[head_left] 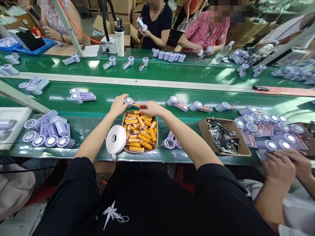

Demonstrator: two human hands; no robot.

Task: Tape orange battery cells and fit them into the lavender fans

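Note:
Both my hands are over the green conveyor, just beyond a cardboard box [125,147] of orange wrapped battery cells [141,131]. Between them lies a lilac fan unit [132,102] with an orange cell in its handle. My left hand [119,104] has its fingers closed on the round head of this unit. My right hand [150,107] is at the handle end, fingers bent together; what its fingertips hold is too small to make out. A white tape roll [116,139] leans against the box's left side.
Lilac units [50,131] are piled at the left, and two sit right of the box [169,143]. A carton of circuit boards [222,136] stands further right, near a co-worker's hands [280,167]. More units [197,106] lie along the belt; people work across it.

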